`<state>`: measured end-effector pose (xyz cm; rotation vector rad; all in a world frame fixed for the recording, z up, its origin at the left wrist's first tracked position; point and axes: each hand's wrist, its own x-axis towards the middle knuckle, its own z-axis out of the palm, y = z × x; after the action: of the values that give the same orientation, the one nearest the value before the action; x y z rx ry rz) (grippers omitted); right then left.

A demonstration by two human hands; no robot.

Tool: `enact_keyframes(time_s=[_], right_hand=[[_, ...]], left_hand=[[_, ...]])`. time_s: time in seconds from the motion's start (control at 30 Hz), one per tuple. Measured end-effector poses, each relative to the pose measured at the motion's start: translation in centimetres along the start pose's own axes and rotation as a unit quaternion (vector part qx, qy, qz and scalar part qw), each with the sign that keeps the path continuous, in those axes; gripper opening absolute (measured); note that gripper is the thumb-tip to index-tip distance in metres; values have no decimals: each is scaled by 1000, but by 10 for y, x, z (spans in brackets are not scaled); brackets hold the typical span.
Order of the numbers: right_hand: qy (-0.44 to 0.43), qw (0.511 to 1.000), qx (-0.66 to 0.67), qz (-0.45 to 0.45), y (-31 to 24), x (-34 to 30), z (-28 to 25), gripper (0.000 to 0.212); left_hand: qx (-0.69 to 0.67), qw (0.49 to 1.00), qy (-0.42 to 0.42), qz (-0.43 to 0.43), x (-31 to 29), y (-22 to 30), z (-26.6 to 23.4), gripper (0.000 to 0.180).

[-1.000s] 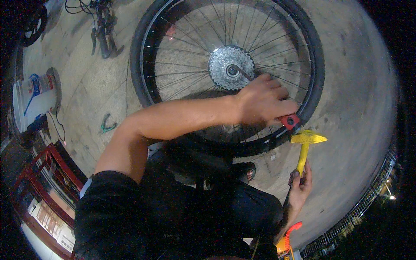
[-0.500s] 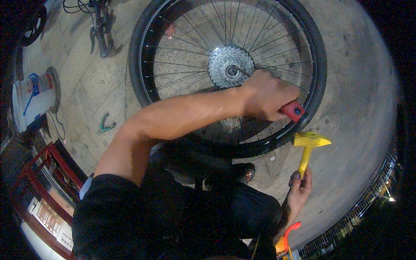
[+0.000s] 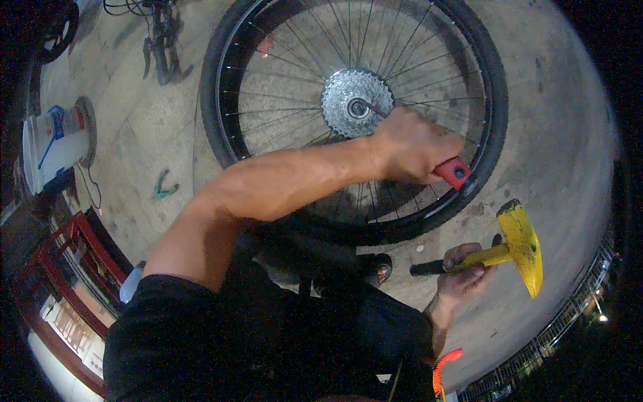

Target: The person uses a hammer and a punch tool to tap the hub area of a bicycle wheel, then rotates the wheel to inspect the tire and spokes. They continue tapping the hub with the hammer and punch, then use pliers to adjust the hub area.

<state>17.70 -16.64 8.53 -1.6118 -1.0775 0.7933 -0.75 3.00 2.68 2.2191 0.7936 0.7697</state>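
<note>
My left hand (image 3: 418, 144) is closed around a red-handled screwdriver (image 3: 453, 172). Its metal shaft points to the upper left, with the tip at the hub in the centre of the silver cassette (image 3: 338, 100). The cassette sits on a spoked bicycle wheel (image 3: 491, 100) with a black tyre, and my left forearm crosses over the wheel's lower part. Lower right, beyond the tyre, my right hand (image 3: 462, 273) grips a hammer (image 3: 522, 248) by its yellow and black handle. The hammer's yellow head points right, apart from the screwdriver.
Green-handled pliers (image 3: 163, 184) lie on the paved floor at left. A white bucket (image 3: 63, 144) stands farther left, above a dark red metal frame (image 3: 87, 244). Bicycle handlebars (image 3: 161, 47) are at the upper left. An orange coiled hose (image 3: 442, 368) hangs near my right side.
The hammer in my right hand has swung from head-up to nearly sideways, its head moving right and down. My left hand and the screwdriver stay almost where they were.
</note>
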Motion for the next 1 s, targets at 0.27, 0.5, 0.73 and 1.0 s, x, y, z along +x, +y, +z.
enact_keyframes(time_s=[0.27, 0.5, 0.73, 1.0], right_hand=[[35, 995, -35, -85, 23, 5, 20, 53], [10, 997, -43, -58, 8, 5, 22, 44], [36, 999, 17, -27, 8, 8, 18, 47], [35, 999, 31, -12, 2, 9, 21, 49]], left_hand=[[-3, 1000, 19, 14, 1, -1, 1, 37], [-6, 1000, 8, -4, 3, -3, 0, 40], [3, 999, 49, -4, 3, -3, 4, 39], [19, 999, 33, -23, 8, 0, 0, 33]])
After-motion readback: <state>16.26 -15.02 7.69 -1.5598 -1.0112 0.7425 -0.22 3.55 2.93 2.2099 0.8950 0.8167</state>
